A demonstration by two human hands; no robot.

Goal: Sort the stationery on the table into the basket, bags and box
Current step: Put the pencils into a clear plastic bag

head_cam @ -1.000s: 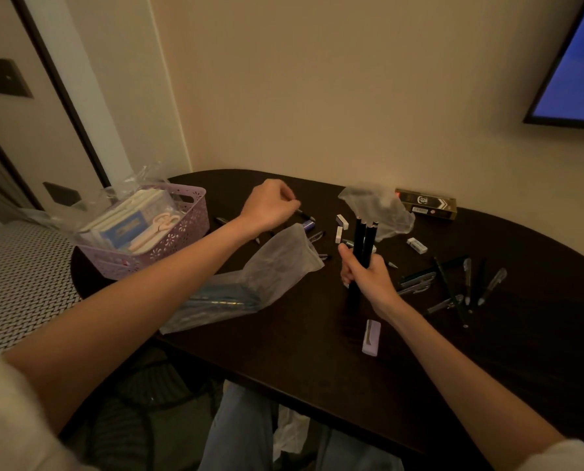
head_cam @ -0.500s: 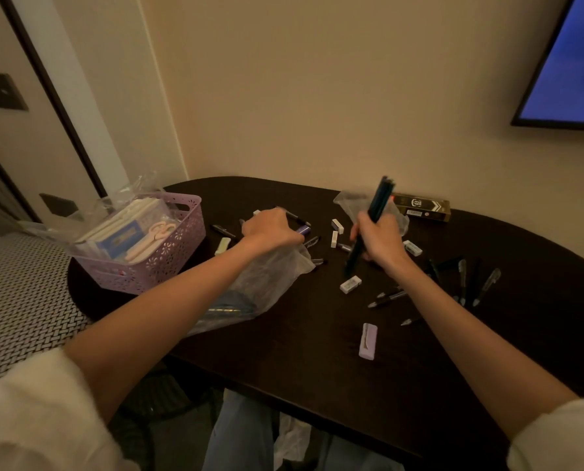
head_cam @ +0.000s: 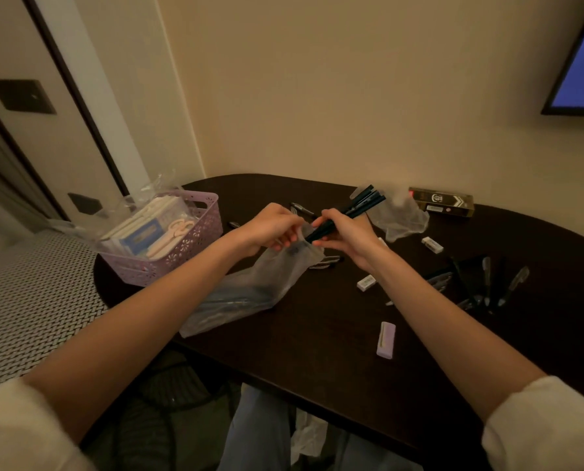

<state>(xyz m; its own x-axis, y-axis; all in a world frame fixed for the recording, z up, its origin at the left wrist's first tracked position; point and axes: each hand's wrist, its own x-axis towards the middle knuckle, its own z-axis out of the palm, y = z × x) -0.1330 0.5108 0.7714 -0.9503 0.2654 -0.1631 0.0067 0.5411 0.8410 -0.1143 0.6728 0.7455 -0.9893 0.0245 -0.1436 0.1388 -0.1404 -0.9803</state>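
Note:
My right hand [head_cam: 346, 237] grips a bundle of dark pens [head_cam: 358, 207], tilted with their lower ends entering the mouth of a clear plastic bag [head_cam: 249, 290]. My left hand [head_cam: 271, 227] pinches that bag's opening and holds it up. The bag lies across the dark table [head_cam: 317, 368] and holds more pens. A lilac basket [head_cam: 195, 246] with scissors and packs stands at the left. A second clear bag [head_cam: 402, 219] and a dark box [head_cam: 441, 201] lie at the back.
Loose pens [head_cam: 487, 283] lie scattered at the right. White erasers [head_cam: 366, 282] [head_cam: 432, 244] and a lilac stapler-like piece [head_cam: 385, 339] lie near the middle. A few pens [head_cam: 300, 209] rest behind my hands. A screen [head_cam: 582, 62] hangs on the wall at the upper right.
My right hand carried the pen bundle left and tipped it into the bag's mouth. My left hand took hold of the bag's opening and lifted it.

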